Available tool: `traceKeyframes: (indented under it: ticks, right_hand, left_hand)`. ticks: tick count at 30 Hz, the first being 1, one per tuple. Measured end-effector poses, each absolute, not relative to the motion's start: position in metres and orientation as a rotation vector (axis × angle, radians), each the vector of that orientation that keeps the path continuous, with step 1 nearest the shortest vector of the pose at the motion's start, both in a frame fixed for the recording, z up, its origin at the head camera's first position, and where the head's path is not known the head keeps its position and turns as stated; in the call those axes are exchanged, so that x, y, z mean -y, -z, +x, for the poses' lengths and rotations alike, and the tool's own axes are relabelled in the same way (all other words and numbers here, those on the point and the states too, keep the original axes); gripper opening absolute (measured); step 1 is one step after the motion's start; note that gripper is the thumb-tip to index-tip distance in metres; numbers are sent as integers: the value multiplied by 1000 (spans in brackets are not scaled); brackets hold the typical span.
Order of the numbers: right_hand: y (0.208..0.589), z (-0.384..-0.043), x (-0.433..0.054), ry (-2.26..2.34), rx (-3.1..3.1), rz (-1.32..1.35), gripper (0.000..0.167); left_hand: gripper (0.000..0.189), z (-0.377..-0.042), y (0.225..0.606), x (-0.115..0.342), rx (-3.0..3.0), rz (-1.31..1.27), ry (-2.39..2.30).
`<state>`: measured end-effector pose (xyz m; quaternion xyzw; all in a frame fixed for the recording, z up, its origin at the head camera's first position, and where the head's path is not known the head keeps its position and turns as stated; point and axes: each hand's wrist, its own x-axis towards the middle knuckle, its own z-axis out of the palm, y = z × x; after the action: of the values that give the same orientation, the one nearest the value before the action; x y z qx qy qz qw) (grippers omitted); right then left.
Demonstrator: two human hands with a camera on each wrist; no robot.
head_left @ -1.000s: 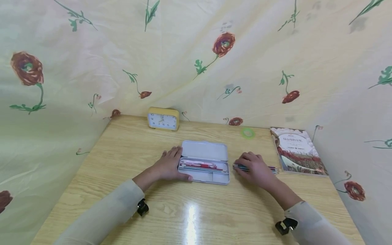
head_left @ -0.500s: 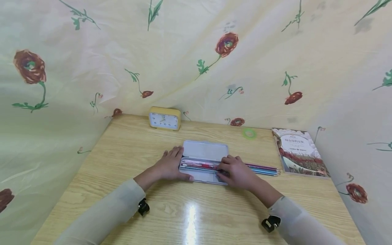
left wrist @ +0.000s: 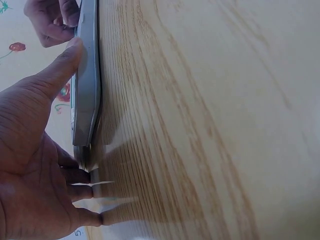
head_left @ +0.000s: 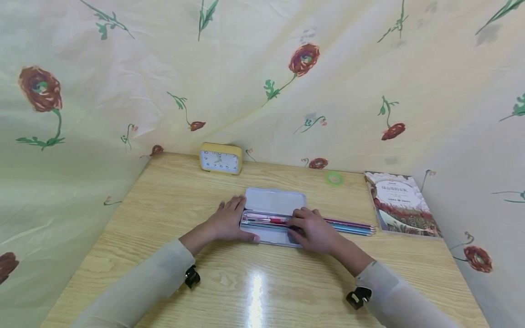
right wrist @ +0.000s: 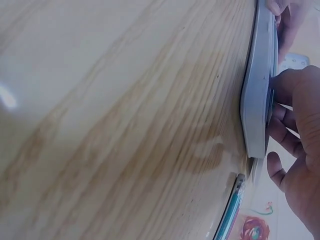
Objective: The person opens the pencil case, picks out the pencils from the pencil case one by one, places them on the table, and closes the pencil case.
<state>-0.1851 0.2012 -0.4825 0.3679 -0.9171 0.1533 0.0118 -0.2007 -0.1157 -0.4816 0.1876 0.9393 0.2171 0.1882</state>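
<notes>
A light-coloured metal pencil case (head_left: 270, 236) lies opened on the wooden table, its lid (head_left: 274, 201) folded back. Several pens and pencils (head_left: 266, 220) lie lengthwise in its rear part. My left hand (head_left: 228, 221) steadies the case's left end, fingers spread and straight, with the thumb along the front rim. In the left wrist view its fingertips touch the table. My right hand (head_left: 311, 230) reaches into the right end, curled fingers pinching a pencil mostly hidden beneath them. More pencils (head_left: 352, 227) lie on the table just right of the case, partly behind that hand.
A yellow alarm clock (head_left: 221, 158) stands at the back left. A green tape roll (head_left: 334, 178) lies near the back edge, and a booklet (head_left: 399, 202) lies at the right. Flower-patterned cloth (head_left: 246, 82) hangs behind and beside the table.
My right hand has moved left from the pencils on the table into the case's right end, then slightly further left. The loose pencils show more behind it. My left hand stays in place.
</notes>
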Motion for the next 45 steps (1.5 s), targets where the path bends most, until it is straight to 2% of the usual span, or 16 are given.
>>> traceKeyframes:
  ticks: [20, 31, 45]
  right_hand:
    - [472, -188, -139, -323, 2862, 1187, 14]
    - [474, -188, -136, -307, 2770, 1108, 12]
    - [476, -186, -142, -44, 2566, 1058, 17]
  left_hand:
    - [143, -203, 483, 113, -2650, 563, -588]
    - [143, -203, 483, 113, -2660, 562, -572]
    - [143, -202, 484, 115, -2662, 535, -587]
